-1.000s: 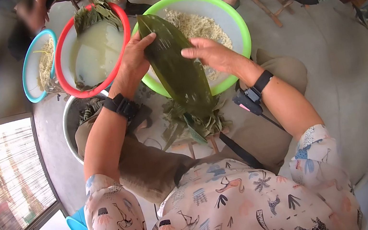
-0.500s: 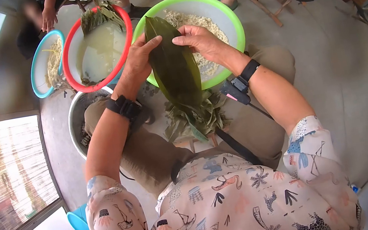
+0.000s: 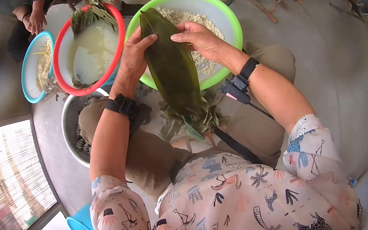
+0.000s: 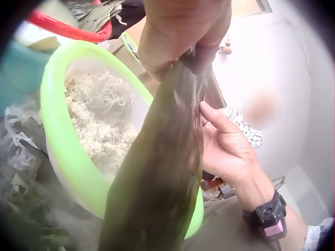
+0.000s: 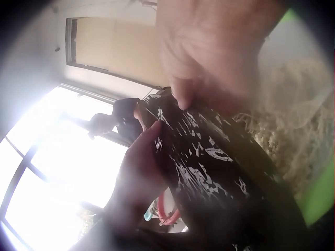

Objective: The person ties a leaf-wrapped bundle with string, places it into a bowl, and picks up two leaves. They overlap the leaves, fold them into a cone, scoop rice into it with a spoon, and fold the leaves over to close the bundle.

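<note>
A long dark green leaf point(image 3: 171, 63) hangs between both hands, its upper end upright and its lower end over a pile of leaves point(image 3: 194, 120). The left hand point(image 3: 134, 57) pinches its left edge, thumb on the near face. On the opposite edge, the right hand point(image 3: 200, 39) pinches it with thumb and fingers. Behind the leaf stands the green-rimmed basin point(image 3: 237, 33) with pale grains point(image 3: 199, 19). In the right wrist view the leaf point(image 5: 209, 167) looks wet and shiny; the left wrist view shows the leaf point(image 4: 157, 157) in front of the basin.
Left of the green-rimmed basin are a red-rimmed basin point(image 3: 56, 63) with cloudy liquid and leaves, a blue-rimmed basin point(image 3: 23, 76) and a metal basin point(image 3: 67, 129) with dark items. Two other people sit at the far side, near a wooden stool point(image 3: 265, 4).
The right hand has moved up and inward to the leaf's upper right edge, level with the left hand. The leaf has turned more upright.
</note>
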Demonstrator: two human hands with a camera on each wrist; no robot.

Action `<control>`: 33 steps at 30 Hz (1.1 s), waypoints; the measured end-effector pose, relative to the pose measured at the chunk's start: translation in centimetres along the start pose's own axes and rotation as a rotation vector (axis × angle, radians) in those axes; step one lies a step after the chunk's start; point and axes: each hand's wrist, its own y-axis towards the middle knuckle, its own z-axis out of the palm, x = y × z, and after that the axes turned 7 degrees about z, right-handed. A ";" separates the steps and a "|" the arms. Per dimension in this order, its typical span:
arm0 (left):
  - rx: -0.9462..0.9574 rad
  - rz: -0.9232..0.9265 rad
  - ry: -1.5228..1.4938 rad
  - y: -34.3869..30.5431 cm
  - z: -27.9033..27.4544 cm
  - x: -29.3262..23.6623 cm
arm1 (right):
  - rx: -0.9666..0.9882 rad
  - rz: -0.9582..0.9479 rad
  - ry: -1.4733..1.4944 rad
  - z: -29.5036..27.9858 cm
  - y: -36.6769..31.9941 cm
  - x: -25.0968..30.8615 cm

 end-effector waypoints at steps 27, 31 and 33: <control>0.354 0.186 0.505 -0.7 0.0 0.1 | -0.004 0.103 0.060 -1.7 0.8 -0.9; 0.353 0.207 0.522 -1.3 0.5 0.5 | -0.035 0.092 0.111 -1.4 0.3 -0.7; 0.293 0.186 0.488 -1.3 1.0 1.0 | -0.018 0.067 0.117 -1.1 0.0 -0.4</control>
